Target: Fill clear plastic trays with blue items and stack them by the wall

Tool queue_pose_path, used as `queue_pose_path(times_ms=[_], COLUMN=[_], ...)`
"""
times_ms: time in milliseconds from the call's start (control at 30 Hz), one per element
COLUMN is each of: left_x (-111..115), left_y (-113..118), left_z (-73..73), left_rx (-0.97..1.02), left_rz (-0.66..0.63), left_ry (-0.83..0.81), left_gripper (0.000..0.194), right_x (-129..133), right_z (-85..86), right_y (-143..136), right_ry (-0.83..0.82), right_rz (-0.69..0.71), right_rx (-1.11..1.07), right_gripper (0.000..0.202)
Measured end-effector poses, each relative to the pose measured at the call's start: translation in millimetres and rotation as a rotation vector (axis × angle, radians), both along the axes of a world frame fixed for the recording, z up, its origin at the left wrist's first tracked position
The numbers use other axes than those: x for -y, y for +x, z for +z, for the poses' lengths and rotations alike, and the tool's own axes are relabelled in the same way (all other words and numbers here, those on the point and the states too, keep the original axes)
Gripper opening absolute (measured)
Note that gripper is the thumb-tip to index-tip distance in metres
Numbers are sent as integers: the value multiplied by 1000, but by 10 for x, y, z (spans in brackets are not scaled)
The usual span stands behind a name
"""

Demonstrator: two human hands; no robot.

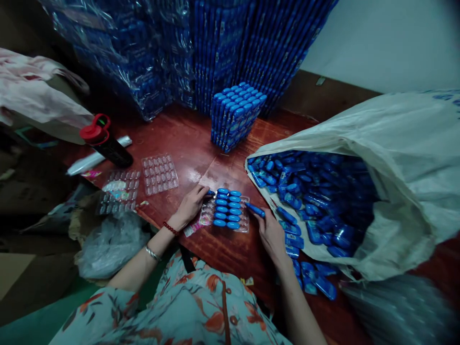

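In front of me lies a clear plastic blister tray (244, 223) with rows of oval pockets. Its two middle columns hold small blue containers (223, 210) with rounded ends up, while pockets at both sides show bare plastic. My left hand (192, 203) is at the tray's upper left corner, fingers closed on a small blue container (211, 192). To the right of the tray, my right hand (270, 235) pinches another blue container (256, 210), tilted with its far end towards the tray's edge. Both hands' fingertips are partly hidden.
An open white sack (395, 230) full of blue containers lies at the right, with loose ones (316, 278) spilling out. Further back stands a stacked blue block (233, 120) before tall blue stacks (223, 48). Clear trays (160, 173) and a red-lidded bottle (115, 151) occupy the left.
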State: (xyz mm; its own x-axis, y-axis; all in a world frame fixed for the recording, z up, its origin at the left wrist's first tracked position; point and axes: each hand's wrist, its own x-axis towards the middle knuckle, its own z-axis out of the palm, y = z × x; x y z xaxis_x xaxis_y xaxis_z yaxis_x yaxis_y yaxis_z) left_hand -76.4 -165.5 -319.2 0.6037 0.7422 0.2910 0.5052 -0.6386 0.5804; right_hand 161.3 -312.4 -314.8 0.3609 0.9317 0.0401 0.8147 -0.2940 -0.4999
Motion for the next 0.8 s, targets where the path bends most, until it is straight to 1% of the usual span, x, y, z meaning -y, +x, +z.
queue_pose_path(times_ms=[67, 133, 200, 267, 367, 467, 567, 667, 800], left_x=[-15, -48, -95, -148, -215, -249, -253, -237, -218], left_y=[8, 27, 46, 52, 30, -8, -17, 26, 120], left_z=[52, 127, 207, 274, 327, 345, 378, 435, 469], left_rx=[-119, -215, -292, -343, -364, -398, -497, -597, -675], left_rz=[-13, -39, -80, -124, -172, -198, -214, -255, -301], left_ry=[32, 49, 54, 49, 14, -2, 21, 35, 59], left_gripper=[30, 29, 27, 25, 22, 19, 21, 23, 28], right_x=[-19, -80, -182, -307, -481, -590, -645, -683, -757], right_z=[21, 64, 124, 191, 291, 401, 530, 630, 647], right_y=[26, 49, 69, 84, 93, 68, 1, -101, -246], right_ry=[18, 33, 13, -40, -138, -210, -269, -314, -352], right_rz=[-43, -5, 82, 193, 362, 459, 534, 571, 528], right_rx=[20, 42, 91, 170, 325, 486, 608, 663, 628], right_gripper=[35, 32, 28, 25, 23, 23, 27, 30, 31])
